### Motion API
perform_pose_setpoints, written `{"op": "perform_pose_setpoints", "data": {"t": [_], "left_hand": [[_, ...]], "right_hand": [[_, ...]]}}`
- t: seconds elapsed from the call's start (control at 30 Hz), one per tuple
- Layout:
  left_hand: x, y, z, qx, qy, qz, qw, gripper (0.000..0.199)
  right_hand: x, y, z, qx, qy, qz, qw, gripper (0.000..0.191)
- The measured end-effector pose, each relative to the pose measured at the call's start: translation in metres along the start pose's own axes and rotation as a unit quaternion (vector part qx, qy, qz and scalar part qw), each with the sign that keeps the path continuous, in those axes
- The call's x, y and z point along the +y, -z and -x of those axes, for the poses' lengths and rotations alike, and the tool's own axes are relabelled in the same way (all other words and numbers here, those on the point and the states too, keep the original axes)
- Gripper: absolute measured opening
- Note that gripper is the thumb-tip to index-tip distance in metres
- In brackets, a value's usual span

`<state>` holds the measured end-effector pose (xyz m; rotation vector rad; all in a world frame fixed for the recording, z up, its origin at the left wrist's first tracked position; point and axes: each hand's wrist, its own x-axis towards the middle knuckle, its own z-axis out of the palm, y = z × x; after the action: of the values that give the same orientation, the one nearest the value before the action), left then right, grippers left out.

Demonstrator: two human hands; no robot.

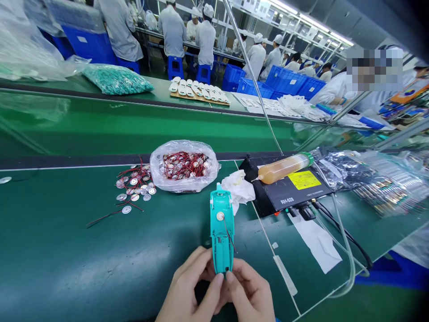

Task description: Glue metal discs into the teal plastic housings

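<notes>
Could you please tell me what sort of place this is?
Probably a factory assembly floor: people in white coats line the background, blue crates stand near them, and the left hand and right hand hold a teal plastic shell.

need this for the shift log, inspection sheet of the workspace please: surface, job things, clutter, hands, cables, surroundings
Surface: smooth green worktop with whitish tape strips
Job's things: elongated turquoise plastic shell holding a pale round disc with wires; clear plastic bag of red-wired silver discs, loose discs beside it
Clutter: crumpled white tissue; white paper sheet
Hands: left hand and right hand both grip the shell's near end
Cables: black cables and a pale flexible tube by the flat black RH-928 box
Surroundings: workers in pale coats, blue plastic crates beyond
</notes>
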<state>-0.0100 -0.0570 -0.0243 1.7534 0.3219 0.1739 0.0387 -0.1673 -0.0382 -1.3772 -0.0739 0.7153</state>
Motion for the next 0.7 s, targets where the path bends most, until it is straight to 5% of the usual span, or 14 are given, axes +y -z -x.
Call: {"op": "perform_pose_setpoints", "data": {"t": [0.2,0.7], "left_hand": [[-0.001,0.000,0.003,0.013,-0.025,-0.075,0.997,0.018],[-0.004,-0.004,0.009,0.041,-0.027,-0.116,0.992,0.018]], "right_hand": [[0.010,0.002,0.002,0.048,0.071,0.055,0.995,0.039],[0.022,0.004,0.003,0.073,0.081,0.112,0.988,0.039]]}}
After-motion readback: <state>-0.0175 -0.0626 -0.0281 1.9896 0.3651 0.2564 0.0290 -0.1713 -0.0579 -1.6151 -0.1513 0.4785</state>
